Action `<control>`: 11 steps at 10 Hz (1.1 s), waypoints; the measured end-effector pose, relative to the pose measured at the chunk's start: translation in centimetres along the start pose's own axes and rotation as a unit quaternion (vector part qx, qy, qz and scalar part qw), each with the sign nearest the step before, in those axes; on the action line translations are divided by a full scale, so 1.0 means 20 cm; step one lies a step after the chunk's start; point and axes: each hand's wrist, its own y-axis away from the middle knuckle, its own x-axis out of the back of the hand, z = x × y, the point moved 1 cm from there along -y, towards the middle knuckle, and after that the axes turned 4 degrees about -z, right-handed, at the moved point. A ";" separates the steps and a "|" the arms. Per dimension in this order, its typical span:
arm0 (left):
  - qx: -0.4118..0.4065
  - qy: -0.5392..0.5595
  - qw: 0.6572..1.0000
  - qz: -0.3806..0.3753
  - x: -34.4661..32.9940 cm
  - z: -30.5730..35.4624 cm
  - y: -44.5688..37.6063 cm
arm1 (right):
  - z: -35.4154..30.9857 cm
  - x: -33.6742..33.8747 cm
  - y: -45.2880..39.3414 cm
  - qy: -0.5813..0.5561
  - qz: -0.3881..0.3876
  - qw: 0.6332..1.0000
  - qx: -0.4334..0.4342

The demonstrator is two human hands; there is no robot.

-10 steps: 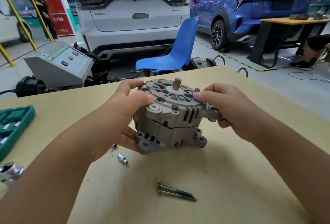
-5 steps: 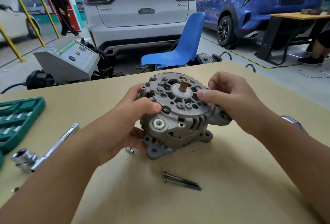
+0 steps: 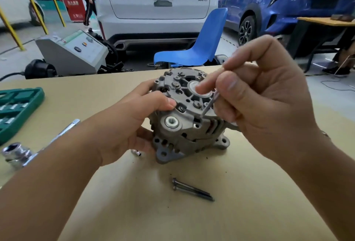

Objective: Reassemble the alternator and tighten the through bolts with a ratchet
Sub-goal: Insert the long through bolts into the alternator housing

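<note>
left hand (image 3: 138,123) grips the heavy, rigid alternator (image 3: 189,118) by its ribbed side mid-worktop; right hand (image 3: 257,95) pinches a slim, slippery through bolt (image 3: 209,104) near its head.

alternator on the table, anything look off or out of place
Nothing damaged. The grey cast-metal alternator sits tilted, steadied by the left hand while the right hand pinches a thin bolt at its rim. Two long dark bolts lie loose, uninstalled.
</note>
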 end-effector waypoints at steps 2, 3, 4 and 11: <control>-0.001 -0.014 1.000 0.010 0.01 -0.02 -0.01 | 0.06 0.02 0.00 0.029 0.030 0.999 -0.014; -0.008 -0.030 0.999 0.013 0.03 -0.04 -0.02 | 0.07 0.03 0.00 0.036 0.020 0.999 -0.018; -0.007 -0.026 1.000 0.011 0.04 -0.06 -0.02 | 0.07 0.02 0.00 0.041 0.006 0.999 -0.010; -0.023 -0.043 0.999 -0.008 0.07 -0.07 -0.03 | 0.07 0.02 0.02 0.201 -0.029 0.976 0.081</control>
